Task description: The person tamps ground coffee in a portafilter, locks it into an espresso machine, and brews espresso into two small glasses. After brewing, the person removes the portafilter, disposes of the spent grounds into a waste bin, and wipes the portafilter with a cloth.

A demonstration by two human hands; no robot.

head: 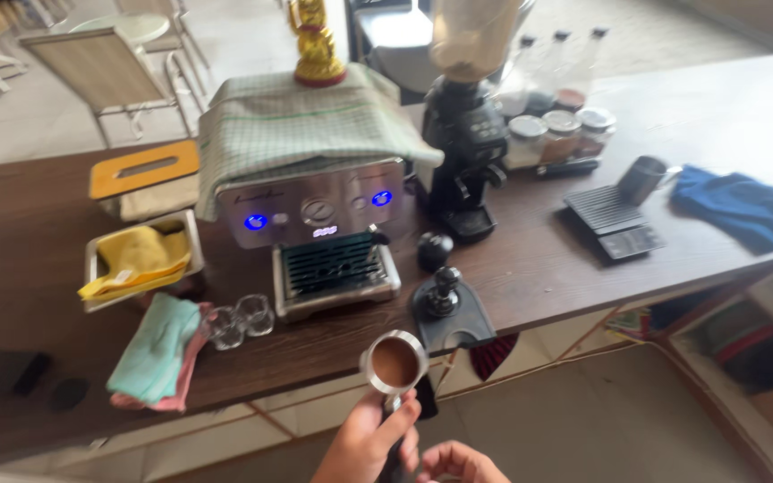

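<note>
Coffee-filled portafilter [394,362] in hands [367,441]

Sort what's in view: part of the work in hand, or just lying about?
In hand: portafilter with grounds, left hand, right hand, tamper on its mat, espresso machine, grinder.
Lying about: blue cloth, yellow cloth, two glasses, jars.

A long dark wooden tabletop [583,268] stood on a pale tiled floor [583,420]. Behind it sat a light chair [105,72] and a round white table [136,25]. Bright daylight fell across the room. Shelves [744,349] showed under the tabletop.
</note>
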